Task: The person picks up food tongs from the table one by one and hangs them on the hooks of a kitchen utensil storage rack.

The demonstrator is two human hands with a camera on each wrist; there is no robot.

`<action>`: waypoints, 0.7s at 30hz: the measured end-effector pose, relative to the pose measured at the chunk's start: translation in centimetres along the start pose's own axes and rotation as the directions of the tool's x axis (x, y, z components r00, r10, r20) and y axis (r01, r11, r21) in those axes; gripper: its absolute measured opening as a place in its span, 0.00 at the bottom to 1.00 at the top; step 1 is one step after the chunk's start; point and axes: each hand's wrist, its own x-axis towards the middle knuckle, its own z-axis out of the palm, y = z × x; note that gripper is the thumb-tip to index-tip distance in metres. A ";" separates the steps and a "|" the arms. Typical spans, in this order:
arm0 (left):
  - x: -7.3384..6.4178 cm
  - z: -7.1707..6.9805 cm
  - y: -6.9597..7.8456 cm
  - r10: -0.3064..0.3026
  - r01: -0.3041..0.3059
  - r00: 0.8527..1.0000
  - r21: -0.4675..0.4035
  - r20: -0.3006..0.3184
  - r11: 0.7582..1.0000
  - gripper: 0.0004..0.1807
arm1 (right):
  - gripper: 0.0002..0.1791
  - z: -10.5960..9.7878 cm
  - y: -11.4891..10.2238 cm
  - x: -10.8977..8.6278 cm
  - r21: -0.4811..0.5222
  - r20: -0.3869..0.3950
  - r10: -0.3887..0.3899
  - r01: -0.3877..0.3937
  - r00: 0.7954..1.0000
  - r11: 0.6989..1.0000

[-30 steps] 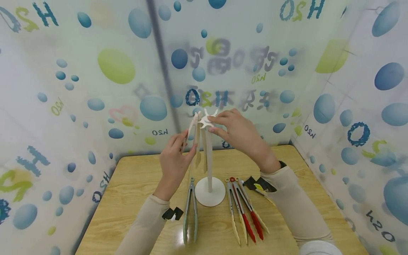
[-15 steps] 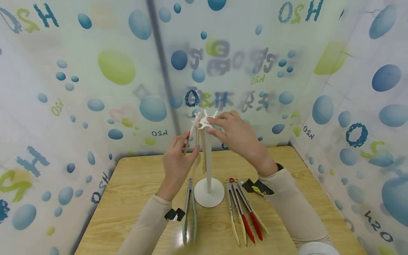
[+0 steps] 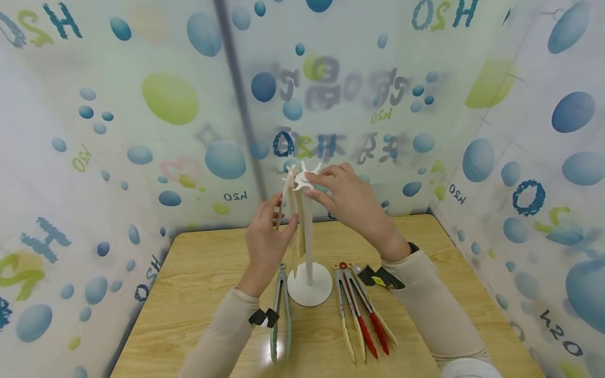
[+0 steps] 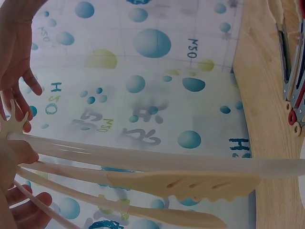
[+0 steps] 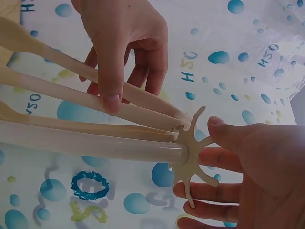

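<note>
My left hand (image 3: 268, 239) pinches a pair of pale tongs with cream ends (image 5: 66, 94), thumb on one arm and fingers around the other. The joined top of the tongs sits at a hook of the white utensil stand (image 3: 309, 231); whether it bears their weight I cannot tell. My right hand (image 3: 356, 199) grips the stand's hooked top (image 5: 190, 157) between thumb and fingers. Beside the post hangs another pale utensil with a slotted, wavy-edged cream end (image 4: 181, 183). Its upper part is partly covered in the head view.
Green-ended tongs (image 3: 289, 331) lie left of the stand's round base (image 3: 321, 291). To the right are cream-ended tongs (image 3: 345, 328) and red-ended tongs (image 3: 379, 331), side by side on the wooden table (image 3: 189, 283). A patterned curtain (image 3: 189, 131) encloses the back and sides.
My left hand has shifted slightly right with the tongs, which now hang more upright and closer to the post. My right hand stays on the stand's top.
</note>
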 end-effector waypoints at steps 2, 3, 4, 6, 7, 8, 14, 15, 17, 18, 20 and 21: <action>0.0 0.2 0.1 -0.009 0.009 1.000 -0.004 -0.004 1.000 0.29 | 0.28 0.1 0.1 0.0 -0.005 -0.005 -0.004 0.004 1.000 1.000; 0.0 0.3 0.1 -0.015 0.015 1.000 -0.006 -0.005 1.000 0.29 | 0.28 0.1 0.1 0.0 -0.006 -0.006 -0.006 0.006 1.000 1.000; 0.0 0.4 0.2 -0.018 0.018 1.000 -0.006 -0.007 1.000 0.29 | 0.28 0.2 0.1 0.1 -0.008 -0.008 -0.006 0.006 1.000 1.000; 0.0 0.5 0.3 -0.024 0.024 1.000 -0.008 -0.007 1.000 0.29 | 0.28 0.2 0.2 0.1 -0.007 -0.013 -0.008 0.008 1.000 1.000; 0.0 0.5 0.3 -0.028 0.028 1.000 -0.008 -0.005 1.000 0.29 | 0.28 0.3 0.2 0.1 -0.007 -0.016 -0.008 0.008 1.000 1.000; 0.0 0.6 0.3 -0.031 0.031 1.000 -0.007 -0.004 0.999 0.29 | 0.28 0.3 0.2 0.1 -0.007 -0.018 -0.010 0.009 1.000 1.000; 0.1 0.9 0.1 -0.039 0.039 0.999 0.004 0.002 0.999 0.29 | 0.27 0.4 0.4 0.1 -0.003 -0.024 -0.017 0.017 1.000 1.000; 0.1 0.9 0.1 -0.042 0.042 0.999 0.004 0.005 0.999 0.29 | 0.28 0.4 0.4 0.0 0.000 -0.021 -0.017 0.017 1.000 1.000; 0.1 1.0 0.1 -0.051 0.051 0.999 0.003 0.011 0.999 0.30 | 0.28 0.4 0.4 0.0 0.004 -0.015 -0.019 0.019 1.000 1.000; 0.1 1.0 0.1 -0.056 0.056 0.998 0.000 0.014 0.998 0.30 | 0.28 0.3 0.4 0.0 0.006 -0.012 -0.019 0.020 1.000 1.000; 0.1 1.0 0.1 -0.069 0.069 0.997 -0.006 0.020 0.998 0.30 | 0.28 0.3 0.4 -0.1 0.009 -0.007 -0.022 0.022 1.000 1.000; 0.1 1.0 0.1 -0.075 0.076 0.997 -0.006 0.024 0.997 0.31 | 0.28 0.3 0.4 -0.1 0.008 -0.004 -0.024 0.024 1.000 1.000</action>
